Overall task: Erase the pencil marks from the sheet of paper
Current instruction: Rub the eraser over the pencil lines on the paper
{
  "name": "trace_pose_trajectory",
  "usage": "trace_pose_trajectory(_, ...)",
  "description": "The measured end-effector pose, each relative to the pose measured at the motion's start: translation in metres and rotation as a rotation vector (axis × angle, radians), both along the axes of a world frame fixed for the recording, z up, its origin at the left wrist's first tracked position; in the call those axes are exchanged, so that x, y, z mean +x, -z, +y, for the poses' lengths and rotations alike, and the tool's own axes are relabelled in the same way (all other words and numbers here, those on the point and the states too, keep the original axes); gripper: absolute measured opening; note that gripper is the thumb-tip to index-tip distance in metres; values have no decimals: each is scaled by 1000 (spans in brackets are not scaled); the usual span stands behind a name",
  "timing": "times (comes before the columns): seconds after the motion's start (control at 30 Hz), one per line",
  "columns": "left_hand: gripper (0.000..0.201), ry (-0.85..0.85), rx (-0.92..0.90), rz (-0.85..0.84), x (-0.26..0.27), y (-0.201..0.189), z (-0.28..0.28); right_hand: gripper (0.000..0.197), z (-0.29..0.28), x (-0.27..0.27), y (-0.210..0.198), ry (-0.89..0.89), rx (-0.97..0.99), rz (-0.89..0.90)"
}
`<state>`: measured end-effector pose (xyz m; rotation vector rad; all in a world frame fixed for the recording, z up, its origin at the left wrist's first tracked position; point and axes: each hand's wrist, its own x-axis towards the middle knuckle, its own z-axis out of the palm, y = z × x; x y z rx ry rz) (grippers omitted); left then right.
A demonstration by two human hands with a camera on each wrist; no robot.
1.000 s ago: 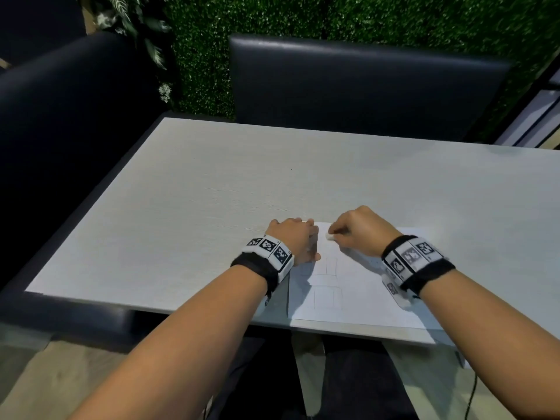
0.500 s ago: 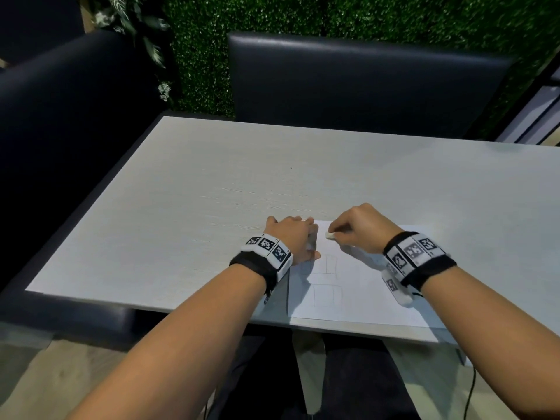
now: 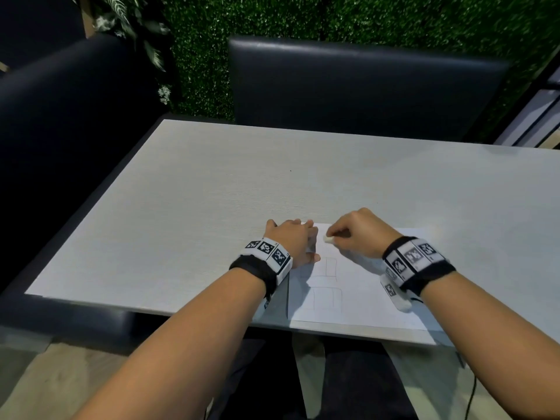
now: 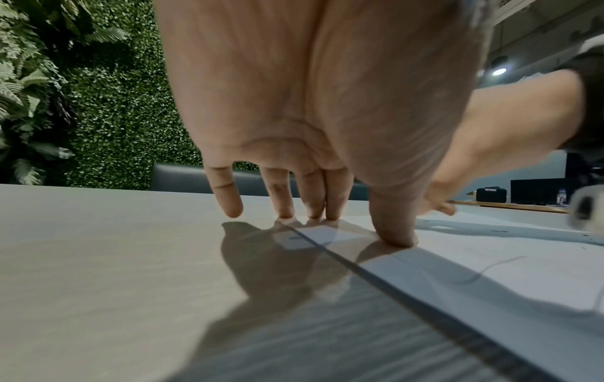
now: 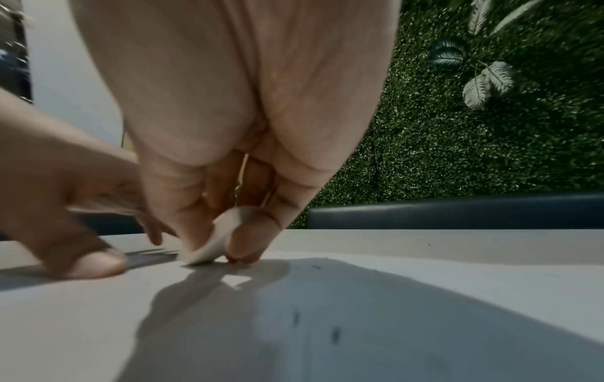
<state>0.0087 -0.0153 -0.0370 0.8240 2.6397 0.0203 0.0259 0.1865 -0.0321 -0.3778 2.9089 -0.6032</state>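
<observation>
A white sheet of paper (image 3: 360, 295) lies at the near edge of the grey table (image 3: 212, 213). Faint pencil rectangles (image 3: 326, 283) show on its left part. My right hand (image 3: 354, 233) pinches a small white eraser (image 3: 328, 238) between thumb and fingers and presses its tip onto the sheet's far left corner. In the right wrist view the eraser (image 5: 217, 239) touches the paper (image 5: 359, 310). My left hand (image 3: 292, 242) rests with straight fingers on the sheet's left edge, fingertips (image 4: 397, 236) down on the paper (image 4: 490, 271).
A dark padded chair back (image 3: 357, 89) stands across the table, with another dark seat (image 3: 66, 122) on the left. A green leafy wall (image 3: 303, 19) is behind them. Small dark eraser crumbs (image 5: 335, 334) lie on the paper near my right wrist.
My right hand with the eraser has shifted slightly left and away along the sheet's far edge. My left hand stays in place on the paper.
</observation>
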Motion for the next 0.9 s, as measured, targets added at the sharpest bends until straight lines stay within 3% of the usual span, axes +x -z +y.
trace_pose_trajectory(0.13,50,-6,1,-9,1,2,1,13,5,17,1,-88,-30,-69)
trace_pose_trajectory(0.37,49,-16,-42,-23,1,-5,5,15,2,-18,3,46,20,22)
trace_pose_trajectory(0.53,49,-29,-41,-23,-1,-2,5,12,7,20,3,-97,9,-64)
trace_pose_trajectory(0.67,40,-47,-30,-11,0,-6,7,17,10,-8,2,12,16,12)
trace_pose_trajectory(0.77,45,-58,-36,-6,2,-9,8,17,11,-23,-2,58,3,1)
trace_pose_trajectory(0.9,45,-58,-24,23,4,-3,11,15,12,5,-3,-33,7,-40)
